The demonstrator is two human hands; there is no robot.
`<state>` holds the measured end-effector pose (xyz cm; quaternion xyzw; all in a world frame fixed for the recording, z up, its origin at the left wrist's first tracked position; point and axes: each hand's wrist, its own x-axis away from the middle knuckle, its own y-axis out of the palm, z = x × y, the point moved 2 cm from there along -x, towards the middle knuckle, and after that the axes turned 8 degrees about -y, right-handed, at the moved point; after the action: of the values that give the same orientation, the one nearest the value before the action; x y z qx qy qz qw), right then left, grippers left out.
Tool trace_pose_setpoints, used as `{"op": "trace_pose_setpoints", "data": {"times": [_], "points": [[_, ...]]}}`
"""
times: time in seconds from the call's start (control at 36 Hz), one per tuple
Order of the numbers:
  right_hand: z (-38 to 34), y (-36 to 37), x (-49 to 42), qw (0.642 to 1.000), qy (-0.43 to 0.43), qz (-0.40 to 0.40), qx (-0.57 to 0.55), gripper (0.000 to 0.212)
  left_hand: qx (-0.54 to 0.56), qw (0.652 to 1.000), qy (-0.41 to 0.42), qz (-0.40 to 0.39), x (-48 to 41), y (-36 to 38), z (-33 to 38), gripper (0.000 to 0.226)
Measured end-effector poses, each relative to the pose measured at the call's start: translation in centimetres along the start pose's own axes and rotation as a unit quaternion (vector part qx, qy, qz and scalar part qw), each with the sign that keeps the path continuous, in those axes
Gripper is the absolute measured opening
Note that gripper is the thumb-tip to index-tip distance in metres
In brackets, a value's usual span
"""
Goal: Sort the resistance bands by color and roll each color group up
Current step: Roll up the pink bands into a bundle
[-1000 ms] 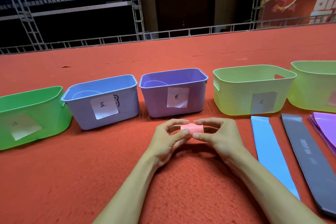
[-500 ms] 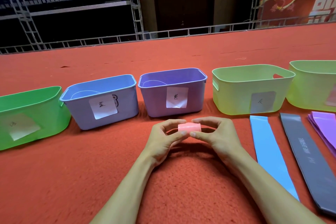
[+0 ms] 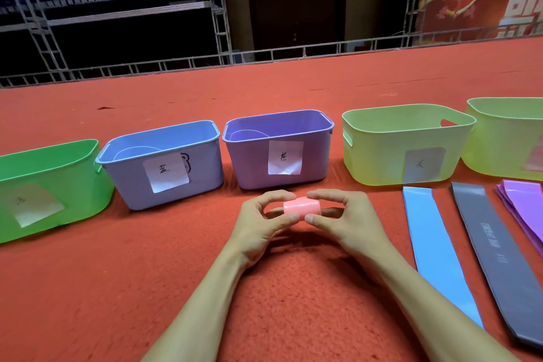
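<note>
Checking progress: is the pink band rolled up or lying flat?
Rolled up. The pink band is a short tight cylinder pinched between the left hand and right hand, unlike the blue band lying flat.

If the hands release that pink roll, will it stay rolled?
Probably not: the pink roll looks thin and glossy, held wound only by the left hand and right hand pinching it. Being cylindrical, it may roll on the carpet.

The pink rolled rubber band (image 3: 301,206) is plain. The light blue flat band (image 3: 435,250) is unmarked; the dark grey flat band (image 3: 496,258) bears pale lettering. The green plastic bin (image 3: 73,179), blue plastic bin (image 3: 205,167) and purple plastic bin (image 3: 252,164) stand out on the orange-red carpet (image 3: 117,288).
</note>
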<state>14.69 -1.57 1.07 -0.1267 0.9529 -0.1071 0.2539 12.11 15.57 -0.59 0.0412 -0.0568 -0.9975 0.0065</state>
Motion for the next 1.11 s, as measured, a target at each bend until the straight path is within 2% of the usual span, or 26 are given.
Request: {"op": "trace_pose_setpoints", "data": {"times": [0.22, 0.39, 0.56, 0.72, 1.11], "points": [[-0.4, -0.2, -0.1, 0.995, -0.038, 0.004, 0.096, 0.037, -0.021, 1.000, 0.001, 0.003, -0.1, -0.1, 0.0, 0.038], [-0.2, -0.2, 0.0, 0.999, -0.008, -0.018, 0.051, 0.036, -0.038, 0.999, 0.011, 0.010, -0.1, -0.4, -0.2, 0.037], [-0.4, -0.4, -0.1, 0.997, -0.005, -0.004, 0.076, 0.032, -0.048, 0.999, 0.017, 0.001, -0.1, -0.3, -0.1, 0.031], [0.3, -0.5, -0.1, 0.997, 0.043, -0.002, 0.066, 0.032, -0.045, 0.999, 0.015, -0.024, 0.0, 0.0, -0.2, 0.031], [-0.9, -0.8, 0.1, 0.996, 0.016, -0.036, 0.079, 0.032, -0.110, 0.992, 0.054, -0.012, -0.2, -0.6, -0.5, 0.032]]}}
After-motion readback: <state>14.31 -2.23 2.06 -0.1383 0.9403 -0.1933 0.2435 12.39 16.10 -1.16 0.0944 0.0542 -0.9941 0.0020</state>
